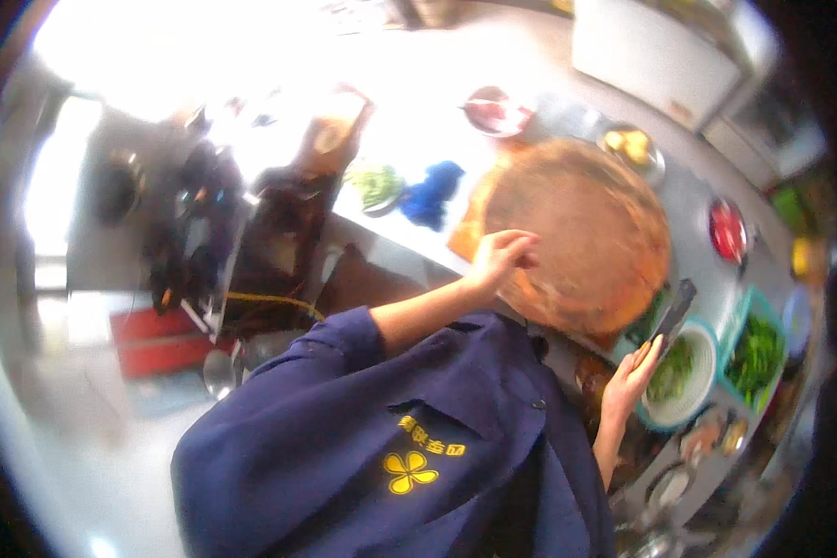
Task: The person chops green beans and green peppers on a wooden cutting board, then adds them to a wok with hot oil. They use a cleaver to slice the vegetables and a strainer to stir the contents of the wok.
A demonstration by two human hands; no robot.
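Note:
My left hand point(503, 259) is raised at the near left edge of a thick round wooden chopping block point(572, 223), fingers loosely bent and nothing seen in them. On the right, my right hand point(633, 373) grips the handle of a dark-bladed cleaver or kitchen knife point(675, 310), its blade pointing away from me. Beneath and beside the knife stands a round white and teal basket point(704, 376) with green vegetables point(672, 370) in it. The top of the block appears bare, though the picture is blurred.
Beyond the block stand a bowl of meat point(495, 114) and a bowl of yellow pieces point(630, 145). A blue cloth point(432, 194) and a dish of pale green vegetables point(375, 187) lie left. To the right are a dish of red pieces point(727, 229) and a teal basket of greens point(755, 356).

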